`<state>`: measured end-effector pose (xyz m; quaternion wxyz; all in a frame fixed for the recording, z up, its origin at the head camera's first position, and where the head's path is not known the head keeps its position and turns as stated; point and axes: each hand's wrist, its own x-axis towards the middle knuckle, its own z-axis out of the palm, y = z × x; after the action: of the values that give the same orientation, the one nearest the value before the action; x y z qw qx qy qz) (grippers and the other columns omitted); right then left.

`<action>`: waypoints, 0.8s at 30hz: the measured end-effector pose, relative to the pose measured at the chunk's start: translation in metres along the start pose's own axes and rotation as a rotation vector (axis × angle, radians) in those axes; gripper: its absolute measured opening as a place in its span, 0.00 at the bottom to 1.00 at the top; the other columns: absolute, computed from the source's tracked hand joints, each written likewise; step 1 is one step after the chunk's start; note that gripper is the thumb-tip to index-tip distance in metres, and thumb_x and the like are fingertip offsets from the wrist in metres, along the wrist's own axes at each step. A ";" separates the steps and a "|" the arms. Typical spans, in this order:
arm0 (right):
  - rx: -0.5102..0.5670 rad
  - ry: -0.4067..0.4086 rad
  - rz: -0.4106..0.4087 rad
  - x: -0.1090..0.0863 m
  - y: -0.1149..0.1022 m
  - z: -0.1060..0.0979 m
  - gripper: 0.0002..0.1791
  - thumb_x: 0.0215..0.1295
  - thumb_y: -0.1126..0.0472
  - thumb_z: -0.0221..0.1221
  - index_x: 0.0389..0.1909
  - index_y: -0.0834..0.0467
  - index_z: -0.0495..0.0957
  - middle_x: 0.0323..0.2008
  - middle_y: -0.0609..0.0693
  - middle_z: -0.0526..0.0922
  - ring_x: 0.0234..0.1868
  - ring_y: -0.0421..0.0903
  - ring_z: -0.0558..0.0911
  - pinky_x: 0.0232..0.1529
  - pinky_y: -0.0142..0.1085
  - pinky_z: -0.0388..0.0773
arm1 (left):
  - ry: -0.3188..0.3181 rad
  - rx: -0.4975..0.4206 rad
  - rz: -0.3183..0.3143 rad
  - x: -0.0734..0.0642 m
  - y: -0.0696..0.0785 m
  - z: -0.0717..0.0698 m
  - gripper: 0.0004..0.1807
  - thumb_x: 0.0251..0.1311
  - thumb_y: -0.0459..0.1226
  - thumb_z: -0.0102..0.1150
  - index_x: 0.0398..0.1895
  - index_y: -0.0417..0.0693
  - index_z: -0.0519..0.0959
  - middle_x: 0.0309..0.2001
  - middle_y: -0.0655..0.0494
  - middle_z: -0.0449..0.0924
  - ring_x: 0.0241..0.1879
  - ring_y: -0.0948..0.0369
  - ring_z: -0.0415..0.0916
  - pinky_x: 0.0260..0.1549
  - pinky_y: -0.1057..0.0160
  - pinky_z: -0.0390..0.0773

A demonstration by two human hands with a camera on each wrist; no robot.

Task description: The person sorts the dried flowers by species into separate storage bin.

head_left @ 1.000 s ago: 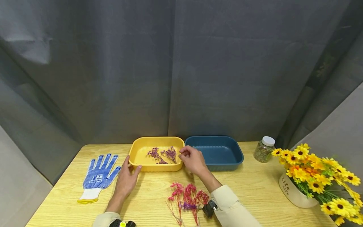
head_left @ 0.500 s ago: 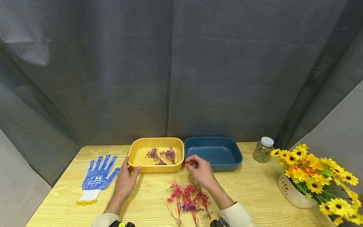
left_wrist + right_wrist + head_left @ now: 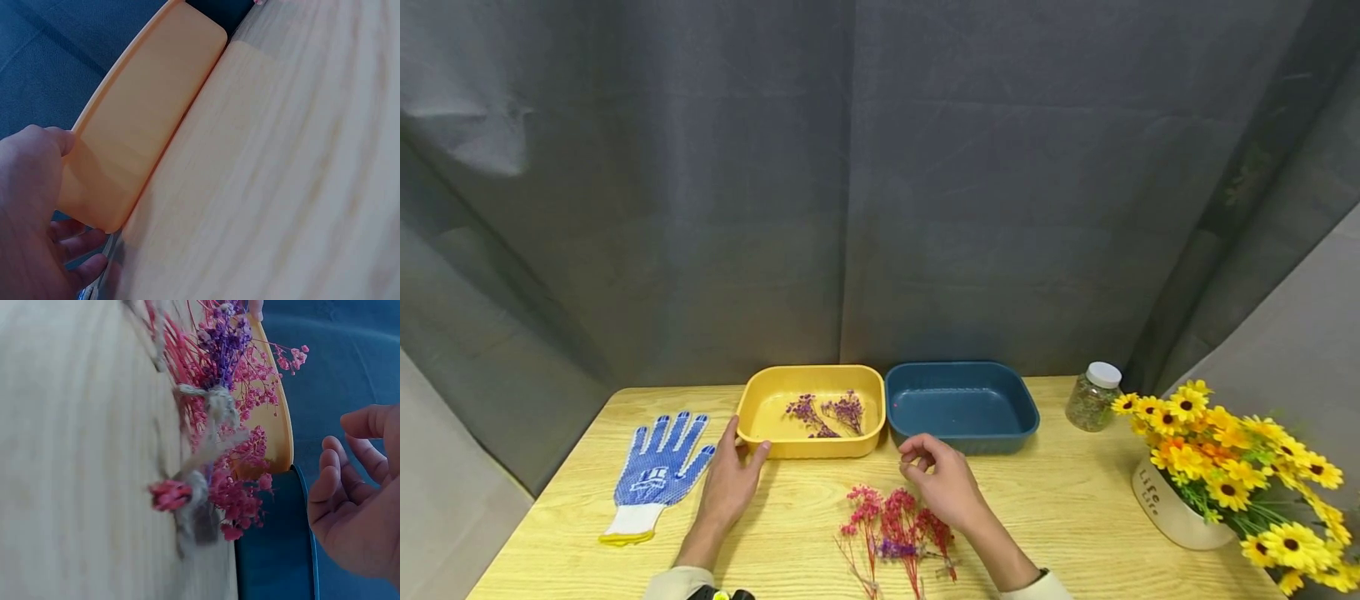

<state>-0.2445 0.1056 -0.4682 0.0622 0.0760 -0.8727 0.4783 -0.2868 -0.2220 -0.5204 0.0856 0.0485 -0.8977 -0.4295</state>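
Observation:
My left hand holds the near left corner of a yellow plastic tray, thumb at the rim in the left wrist view and fingers around the end. Two sprigs of purple dried flowers lie inside. My right hand hovers just in front of a dark blue tray, fingers loosely bent and holding nothing. Beneath it on the table lie bunches of pink dried flowers. The right wrist view shows a purple sprig among them and twine tied around stems.
A blue dotted work glove lies flat at the left. To the right stand a white-lidded jar and a white pot of yellow artificial flowers. Grey cloth hangs behind the wooden table.
My right hand has drawn back from the yellow tray's right end, toward me and slightly right, to above the pink flowers. The left hand stays on the tray's corner.

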 end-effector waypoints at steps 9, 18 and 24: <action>0.008 -0.084 0.008 -0.019 0.005 -0.005 0.08 0.61 0.64 0.62 0.39 0.49 0.79 0.33 0.42 0.81 0.30 0.39 0.77 0.28 0.30 0.72 | 0.000 -0.001 0.001 0.000 0.000 0.000 0.49 0.65 0.62 0.47 0.78 0.49 0.40 0.73 0.38 0.55 0.66 0.43 0.65 0.69 0.42 0.58; 0.045 -0.259 0.012 -0.036 0.012 -0.009 0.06 0.65 0.62 0.58 0.41 0.53 0.80 0.32 0.44 0.81 0.26 0.39 0.76 0.26 0.31 0.73 | 0.001 0.007 -0.010 -0.004 -0.002 0.001 0.48 0.65 0.61 0.48 0.78 0.49 0.41 0.71 0.39 0.58 0.65 0.44 0.67 0.66 0.40 0.60; -0.003 -0.294 0.000 -0.040 0.014 -0.011 0.06 0.63 0.62 0.57 0.39 0.52 0.80 0.28 0.41 0.80 0.22 0.35 0.71 0.24 0.29 0.70 | 0.006 0.018 0.004 -0.002 -0.001 0.001 0.50 0.64 0.64 0.46 0.78 0.49 0.40 0.71 0.38 0.58 0.65 0.43 0.67 0.66 0.40 0.60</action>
<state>-0.2072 0.1256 -0.4812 -0.0659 0.1453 -0.8732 0.4606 -0.2852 -0.2217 -0.5216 0.0888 0.0486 -0.9014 -0.4209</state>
